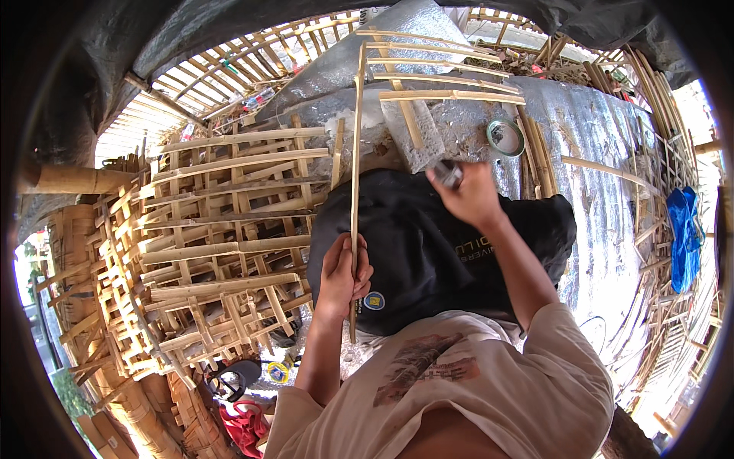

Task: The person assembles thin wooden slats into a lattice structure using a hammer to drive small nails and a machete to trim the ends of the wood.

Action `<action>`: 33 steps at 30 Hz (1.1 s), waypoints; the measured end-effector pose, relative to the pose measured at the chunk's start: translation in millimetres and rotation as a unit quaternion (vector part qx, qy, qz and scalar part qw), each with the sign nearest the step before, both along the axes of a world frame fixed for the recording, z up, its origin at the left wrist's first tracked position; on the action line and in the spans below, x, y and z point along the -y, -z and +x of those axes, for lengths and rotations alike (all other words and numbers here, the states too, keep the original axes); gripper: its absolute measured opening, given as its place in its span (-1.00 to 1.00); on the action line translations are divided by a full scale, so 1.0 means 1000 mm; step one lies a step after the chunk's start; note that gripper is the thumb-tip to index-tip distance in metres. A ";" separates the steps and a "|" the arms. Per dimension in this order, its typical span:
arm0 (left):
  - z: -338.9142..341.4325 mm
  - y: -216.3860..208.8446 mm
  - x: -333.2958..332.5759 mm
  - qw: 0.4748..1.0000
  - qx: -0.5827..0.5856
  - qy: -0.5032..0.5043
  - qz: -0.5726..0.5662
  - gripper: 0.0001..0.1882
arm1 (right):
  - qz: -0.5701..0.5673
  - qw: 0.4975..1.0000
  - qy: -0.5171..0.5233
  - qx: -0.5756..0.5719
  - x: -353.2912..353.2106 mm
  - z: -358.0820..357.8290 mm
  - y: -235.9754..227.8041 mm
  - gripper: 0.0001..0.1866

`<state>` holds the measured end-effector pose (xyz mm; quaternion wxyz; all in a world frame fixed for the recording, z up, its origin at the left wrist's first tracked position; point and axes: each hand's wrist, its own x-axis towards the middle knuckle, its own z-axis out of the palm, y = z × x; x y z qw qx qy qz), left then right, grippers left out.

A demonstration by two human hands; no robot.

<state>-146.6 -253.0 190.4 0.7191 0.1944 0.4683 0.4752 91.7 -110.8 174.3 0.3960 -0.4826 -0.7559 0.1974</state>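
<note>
1. Bamboo workshop under a dark tarp roof, silver sheeting (604, 130) spread over the ground ahead; stock and finished pieces crowd every side.
2. Nearest: black cloth (428, 245) across the lap, serving as worktop.
3. Left hand (342, 271) clamped round the long upright of a bamboo frame (356, 153), low on the stick, its foot hanging just below the fist.
4. Right hand (470, 191) raised, well apart from the left, fingers closed on a small dark grey tool (447, 172); its kind is hard to make out.
5. Progress, as judged: four cross slats (443, 76) already sit on the upright's far end; the long lower run is bare, so most rungs look left to fit.
6. Left side: tall stack of finished bamboo racks (222, 229), close by the elbow, little swing room there.
7. Further out: round tin (505, 138) on the sheeting, beyond the right hand; loose slats beside it; blue cloth (683, 233) at the right rim. Open room lies mainly ahead.
</note>
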 end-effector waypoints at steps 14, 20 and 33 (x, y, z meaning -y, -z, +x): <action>0.047 -0.008 -0.004 0.988 -0.152 0.005 0.025 -0.76 | -0.103 0.965 -0.107 0.217 0.054 -0.020 -0.018 -0.74; 0.043 -0.026 -0.010 0.993 -0.104 -0.007 0.064 -0.75 | -0.056 0.981 -0.022 0.184 0.019 -0.004 -0.007 -0.72; 0.049 -0.043 -0.003 0.986 -0.143 0.002 0.082 -0.77 | 0.031 0.977 0.006 0.209 0.000 0.008 -0.037 -0.76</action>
